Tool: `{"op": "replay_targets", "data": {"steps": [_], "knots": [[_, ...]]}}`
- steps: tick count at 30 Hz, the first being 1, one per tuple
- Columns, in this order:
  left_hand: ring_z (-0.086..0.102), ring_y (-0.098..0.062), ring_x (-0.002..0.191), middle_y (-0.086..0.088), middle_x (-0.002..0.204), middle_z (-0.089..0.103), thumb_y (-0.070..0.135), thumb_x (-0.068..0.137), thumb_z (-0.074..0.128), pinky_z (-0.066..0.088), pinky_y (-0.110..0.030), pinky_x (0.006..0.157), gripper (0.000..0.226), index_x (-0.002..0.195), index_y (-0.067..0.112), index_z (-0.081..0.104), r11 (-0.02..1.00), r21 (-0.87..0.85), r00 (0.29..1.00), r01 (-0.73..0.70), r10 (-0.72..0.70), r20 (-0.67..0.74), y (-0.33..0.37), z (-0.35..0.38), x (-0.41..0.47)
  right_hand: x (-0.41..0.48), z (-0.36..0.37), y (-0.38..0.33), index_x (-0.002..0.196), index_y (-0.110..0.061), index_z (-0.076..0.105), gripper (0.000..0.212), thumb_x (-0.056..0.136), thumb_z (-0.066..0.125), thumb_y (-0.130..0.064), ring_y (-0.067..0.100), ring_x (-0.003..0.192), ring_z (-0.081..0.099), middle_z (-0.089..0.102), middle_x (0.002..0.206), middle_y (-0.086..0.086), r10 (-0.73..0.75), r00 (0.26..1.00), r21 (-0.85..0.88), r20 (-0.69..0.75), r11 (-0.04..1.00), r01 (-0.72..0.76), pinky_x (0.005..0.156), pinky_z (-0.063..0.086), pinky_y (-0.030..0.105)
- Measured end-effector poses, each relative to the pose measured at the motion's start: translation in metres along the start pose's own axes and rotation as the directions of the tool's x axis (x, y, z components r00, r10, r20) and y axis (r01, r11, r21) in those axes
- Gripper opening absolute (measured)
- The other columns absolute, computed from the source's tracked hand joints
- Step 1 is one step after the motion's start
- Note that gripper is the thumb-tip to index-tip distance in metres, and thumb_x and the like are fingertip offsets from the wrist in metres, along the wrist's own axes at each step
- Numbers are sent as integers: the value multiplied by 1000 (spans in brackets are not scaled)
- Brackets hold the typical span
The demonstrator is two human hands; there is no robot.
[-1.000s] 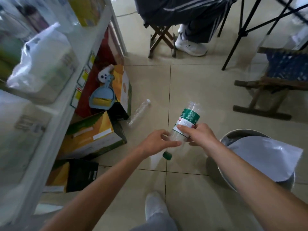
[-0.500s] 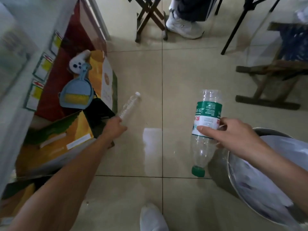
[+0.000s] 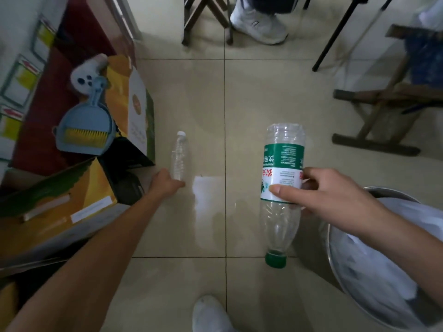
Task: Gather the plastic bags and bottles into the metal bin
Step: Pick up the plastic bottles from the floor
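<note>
Two bottles are in play. Your right hand (image 3: 335, 200) is clamped on the green-labelled bottle (image 3: 281, 188), thumb across the label and fingers wrapped behind it, holding it in the air at centre right of the frame, just left of the metal bin (image 3: 335, 264). That grip around the middle looks chosen for balance, so you can swing it over the rim one-handed while the other arm works. Its long axis runs nearly straight up and down the frame, tilted a little: the green cap points to the lower edge, toward you, and the clear base points to the top.

Your left hand (image 3: 165, 184) reaches to the centre of the frame, where the clear bottle (image 3: 178, 156) lies on the floor (image 3: 239, 92) beside the yellow cardboard boxes (image 3: 79, 200). The fingers touch its base end; you cannot tell from this angle whether they have closed on it. That bottle's long axis also runs up the frame, its white cap pointing away from you.

At the lower right, the bin already holds a pale plastic bag (image 3: 374, 271), so both bottles, I judge, go on top of it.
</note>
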State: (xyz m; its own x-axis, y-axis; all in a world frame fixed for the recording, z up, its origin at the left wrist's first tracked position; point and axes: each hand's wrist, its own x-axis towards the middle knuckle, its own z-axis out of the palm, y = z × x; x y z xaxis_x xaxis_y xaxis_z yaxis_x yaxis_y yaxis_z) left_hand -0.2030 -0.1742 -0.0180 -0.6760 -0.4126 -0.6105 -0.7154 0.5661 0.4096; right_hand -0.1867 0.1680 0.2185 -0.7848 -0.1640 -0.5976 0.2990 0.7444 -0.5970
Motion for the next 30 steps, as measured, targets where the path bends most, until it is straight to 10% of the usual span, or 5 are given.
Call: {"op": "replay_targets", "data": {"steps": [6, 12, 18, 24, 30], "knots": [[65, -22, 91, -6, 106, 62, 31, 71, 88, 58, -41, 91, 75, 133, 2, 57, 955, -297, 985, -18, 68, 159, 50, -23, -96, -12, -27, -14, 104, -30, 73, 63, 57, 72, -72, 13, 82, 74, 76, 91, -10, -2, 1000, 107, 15, 994, 1, 82, 59, 41], [67, -19, 99, -4, 112, 68, 41, 70, 86, 57, -31, 82, 73, 131, 11, 57, 942, -168, 879, -290, 332, 343, 111, -72, -203, -47, -49, -22, 107, -21, 74, 48, 70, 79, -52, 21, 85, 71, 77, 100, 2, 10, 992, 379, 123, 924, -57, 81, 53, 33], [70, -21, 102, -3, 113, 71, 30, 78, 82, 57, -35, 89, 71, 140, 32, 47, 860, -135, 716, -493, 489, 499, 166, -103, -306, -80, -63, -19, 133, -25, 58, 98, 48, 87, -64, 32, 109, 51, 49, 142, 17, -7, 966, 599, 260, 786, -155, 77, 49, 41], [72, -30, 98, -15, 108, 74, 7, 80, 75, 59, -44, 89, 64, 137, 20, 50, 827, -238, 684, -510, 557, 470, 183, -75, -353, -114, -91, -11, 119, -16, 64, 70, 63, 80, -55, 38, 105, 66, 69, 113, 20, -63, 981, 714, 182, 694, -88, 100, 45, 54], [72, -19, 102, -4, 106, 76, 14, 78, 78, 61, -34, 81, 47, 120, 24, 59, 836, -261, 624, -482, 537, 568, 191, -25, -396, -140, -103, 23, 114, -14, 62, 64, 68, 75, -58, 34, 79, 70, 70, 96, 17, 157, 954, 648, 256, 704, -290, 85, 54, 48]]}}
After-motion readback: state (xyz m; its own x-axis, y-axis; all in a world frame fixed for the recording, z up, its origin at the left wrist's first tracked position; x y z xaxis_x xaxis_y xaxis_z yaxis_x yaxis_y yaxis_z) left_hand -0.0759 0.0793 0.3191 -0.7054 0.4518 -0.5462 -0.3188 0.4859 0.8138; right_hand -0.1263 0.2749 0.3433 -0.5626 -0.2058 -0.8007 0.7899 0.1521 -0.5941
